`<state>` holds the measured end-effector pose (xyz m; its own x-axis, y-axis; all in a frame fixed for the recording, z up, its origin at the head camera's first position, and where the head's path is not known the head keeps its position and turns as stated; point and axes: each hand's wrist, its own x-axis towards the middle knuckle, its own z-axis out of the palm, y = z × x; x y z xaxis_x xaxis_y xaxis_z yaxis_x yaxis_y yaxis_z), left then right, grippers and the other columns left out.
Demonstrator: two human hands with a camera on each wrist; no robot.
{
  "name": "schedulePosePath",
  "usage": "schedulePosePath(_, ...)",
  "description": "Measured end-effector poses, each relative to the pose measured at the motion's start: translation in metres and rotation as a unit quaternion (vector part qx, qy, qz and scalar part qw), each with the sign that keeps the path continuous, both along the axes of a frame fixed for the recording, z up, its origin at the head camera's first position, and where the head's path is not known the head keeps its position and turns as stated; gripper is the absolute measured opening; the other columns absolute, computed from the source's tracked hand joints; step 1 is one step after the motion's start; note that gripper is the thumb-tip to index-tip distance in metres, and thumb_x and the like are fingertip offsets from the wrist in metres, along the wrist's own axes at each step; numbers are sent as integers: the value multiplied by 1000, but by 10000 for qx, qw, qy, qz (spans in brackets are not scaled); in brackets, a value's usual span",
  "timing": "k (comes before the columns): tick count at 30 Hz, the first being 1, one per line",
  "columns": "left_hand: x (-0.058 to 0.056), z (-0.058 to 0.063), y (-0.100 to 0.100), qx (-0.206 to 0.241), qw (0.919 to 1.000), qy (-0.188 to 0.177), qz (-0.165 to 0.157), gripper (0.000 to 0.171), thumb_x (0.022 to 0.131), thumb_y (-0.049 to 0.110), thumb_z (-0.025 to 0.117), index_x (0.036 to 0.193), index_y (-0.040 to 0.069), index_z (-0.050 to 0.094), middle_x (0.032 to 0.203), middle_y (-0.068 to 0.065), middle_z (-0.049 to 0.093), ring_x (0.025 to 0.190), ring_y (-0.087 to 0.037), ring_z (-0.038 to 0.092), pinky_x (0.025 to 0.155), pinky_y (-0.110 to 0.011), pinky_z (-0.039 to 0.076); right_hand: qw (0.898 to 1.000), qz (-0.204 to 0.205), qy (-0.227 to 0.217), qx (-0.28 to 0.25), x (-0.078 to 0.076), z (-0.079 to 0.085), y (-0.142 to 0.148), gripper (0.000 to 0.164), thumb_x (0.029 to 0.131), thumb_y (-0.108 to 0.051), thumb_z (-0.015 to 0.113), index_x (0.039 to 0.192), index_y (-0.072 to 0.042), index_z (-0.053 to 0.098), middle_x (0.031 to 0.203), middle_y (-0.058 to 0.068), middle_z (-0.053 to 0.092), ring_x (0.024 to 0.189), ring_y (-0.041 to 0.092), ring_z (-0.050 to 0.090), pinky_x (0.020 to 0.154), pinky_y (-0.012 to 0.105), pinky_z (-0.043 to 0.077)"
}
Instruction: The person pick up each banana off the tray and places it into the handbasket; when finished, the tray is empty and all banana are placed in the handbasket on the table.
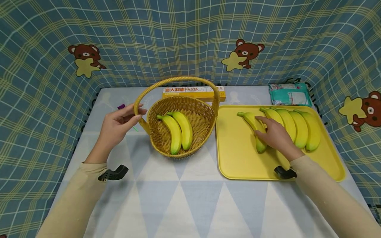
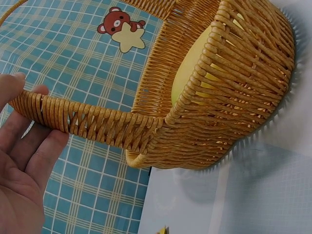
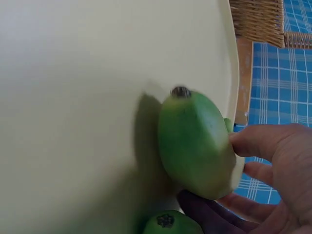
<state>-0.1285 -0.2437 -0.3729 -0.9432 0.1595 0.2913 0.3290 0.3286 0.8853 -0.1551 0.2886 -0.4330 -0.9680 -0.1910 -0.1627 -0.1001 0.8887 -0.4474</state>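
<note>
With thumb and fingers round one side of its handle, my left hand (image 1: 114,123) holds the wicker basket (image 1: 198,132). Two yellow bananas with greenish ends lie in the basket; the nearer-to-middle banana (image 1: 184,129) rests against the other banana (image 1: 172,134). At the left part of the row on the yellow tray (image 1: 238,158), my right hand (image 1: 275,132) grips a banana (image 1: 251,123) between thumb and fingers. In the right wrist view that banana (image 3: 192,141) shows its green tip and dark end. Several more bananas (image 1: 309,132) lie side by side to its right, partly behind the hand.
An orange and white pasta box (image 1: 194,94) lies behind the basket. Beyond the tray's far edge is a teal packet (image 1: 289,95). A small purple item (image 1: 121,106) shows behind my left hand. Plaid cloth with bears (image 1: 166,39) rises around the table (image 1: 154,201).
</note>
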Motion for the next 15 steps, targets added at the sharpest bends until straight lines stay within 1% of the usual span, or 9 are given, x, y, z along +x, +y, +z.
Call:
schedulePosePath(2,0,0,0,-7,10000,7,-5,37,100,6,65,137,6,65,117,-5,74,108,-13,70,94,-20,54,10000,-3,64,-38,1,1,0,64,99,-24,67,155,-7,41,140,32,50,112,46,58,91,63,49)
schedulePosePath(6,0,0,0,-47,10000,26,18,37,100,6,65,137,6,65,117,-4,74,108,-10,70,93,-19,54,9998,38,175,-121,6,10,-2,63,99,-23,67,155,-10,43,140,30,52,110,45,60,86,61,51)
schedulePosePath(9,1,0,1,-80,10000,32,46,36,100,6,65,136,6,66,116,-3,74,107,-8,70,93,-19,54,9996,166,173,-159,13,21,-5,62,99,-22,68,155,-11,44,142,28,52,110,44,60,85,59,52)
schedulePosePath(11,1,0,1,-52,10000,15,28,36,100,6,65,137,5,65,117,-2,74,107,-9,70,94,-19,54,9992,322,149,-174,18,29,-7,61,99,-21,68,154,-11,45,143,26,52,109,42,60,83,58,53)
schedulePosePath(15,1,1,1,32,10000,-38,-16,37,100,6,65,137,5,65,117,-1,74,108,-11,70,94,-19,54,9978,635,58,-195,31,48,-15,58,99,-23,68,153,-14,48,142,21,56,109,37,61,76,49,55)
